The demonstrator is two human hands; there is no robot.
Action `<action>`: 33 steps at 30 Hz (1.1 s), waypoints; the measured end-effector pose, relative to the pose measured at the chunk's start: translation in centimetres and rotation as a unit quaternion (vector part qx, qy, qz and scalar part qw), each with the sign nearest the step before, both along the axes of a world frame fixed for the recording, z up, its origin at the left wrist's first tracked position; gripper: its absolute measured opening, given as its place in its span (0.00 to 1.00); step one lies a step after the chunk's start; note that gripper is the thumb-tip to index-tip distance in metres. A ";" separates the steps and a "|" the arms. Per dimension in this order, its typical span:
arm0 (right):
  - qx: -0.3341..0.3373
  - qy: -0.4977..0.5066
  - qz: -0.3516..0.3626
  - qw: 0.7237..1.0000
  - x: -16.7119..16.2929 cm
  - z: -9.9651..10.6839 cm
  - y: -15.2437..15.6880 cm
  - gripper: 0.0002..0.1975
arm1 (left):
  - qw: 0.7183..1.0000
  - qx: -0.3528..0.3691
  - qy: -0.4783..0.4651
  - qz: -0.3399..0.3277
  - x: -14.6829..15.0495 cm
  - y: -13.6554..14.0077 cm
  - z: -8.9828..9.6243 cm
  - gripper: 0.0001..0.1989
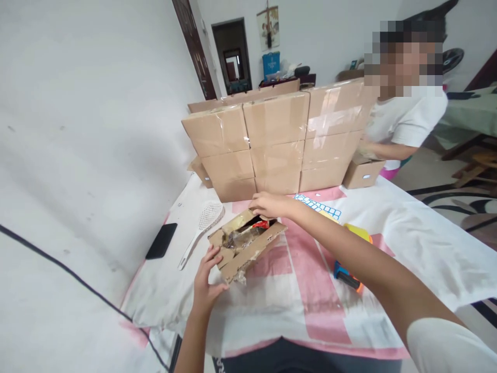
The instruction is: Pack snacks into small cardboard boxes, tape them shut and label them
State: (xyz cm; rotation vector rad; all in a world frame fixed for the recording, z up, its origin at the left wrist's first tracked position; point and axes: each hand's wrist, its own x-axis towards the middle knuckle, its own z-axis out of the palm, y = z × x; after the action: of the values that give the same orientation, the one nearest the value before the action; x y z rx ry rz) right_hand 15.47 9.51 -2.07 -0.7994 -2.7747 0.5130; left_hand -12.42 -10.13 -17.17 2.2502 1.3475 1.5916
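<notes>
A small open cardboard box (254, 253) with torn flaps lies at a slant on the table. Inside it I see crumpled clear plastic and something red (261, 225), which I cannot make out. My left hand (208, 280) grips the box's near left end, thumb low and fingers along the side. At the far end, my right hand (269, 205) bends its fingers over the edge of the box; the fingertips are partly hidden. Left of the box is a white slotted skimmer (210, 215). My right forearm partly covers a tape dispenser (347, 278) with a blue and orange frame.
Taped cardboard boxes (276, 122) form a wall across the back of the table. A black phone (161, 241) lies on the left, and a sheet of blue-edged labels (320, 206) behind my forearm. Another person (411, 119) stands at the right, an arm by a smaller box (363, 173).
</notes>
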 end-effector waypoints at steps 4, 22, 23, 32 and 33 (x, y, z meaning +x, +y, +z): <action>0.021 -0.067 0.028 0.997 -0.7 0.4 -1.2 0.19 | 0.998 -0.022 -0.054 -0.026 -0.4 0.1 -0.6 0.27; -0.273 -0.023 -0.223 0.936 -0.1 -1.0 0.8 0.16 | 0.979 -0.043 -0.198 0.023 2.4 1.3 1.6 0.32; -0.279 -0.021 -0.225 0.933 -0.1 -1.0 1.0 0.17 | 0.979 -0.043 -0.196 0.030 2.5 1.3 1.6 0.32; -0.309 0.198 -0.098 0.925 2.4 0.9 -5.1 0.23 | 0.952 -0.187 -0.217 0.105 3.8 0.9 3.4 0.14; -0.306 0.210 -0.069 0.926 2.8 1.0 -6.2 0.23 | 0.944 -0.198 -0.235 0.118 4.0 0.8 3.4 0.17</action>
State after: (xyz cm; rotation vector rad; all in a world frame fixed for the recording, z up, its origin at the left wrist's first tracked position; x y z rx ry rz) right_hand 18.26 3.28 -1.07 -0.8585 -2.1468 1.3778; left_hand -8.39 -9.30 -13.74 1.4133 1.6449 1.6010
